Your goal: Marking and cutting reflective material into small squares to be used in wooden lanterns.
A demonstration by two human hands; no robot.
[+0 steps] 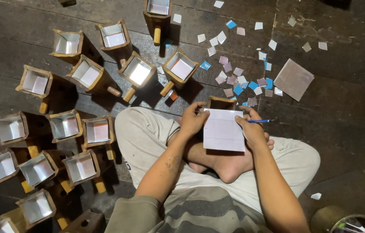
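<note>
From my remote feed, the left hand (193,120) had its fingers curled shut on the left edge of a white gridded sheet (224,129), propped over the crossed legs, probably to keep it flat. The right hand (251,129) pinned the other edge while its closed fingers held a blue pen (259,121). Small cut squares (238,80) lay just beyond the fingers; paper-lined wooden boxes (87,74) sat well off to the left.

lined wooden boxes (87,74) crowding left floor (346,112)

White creased paper sheet (224,130) (grid folds), flat above crossed legs; blue pen (258,121) beside.
</note>
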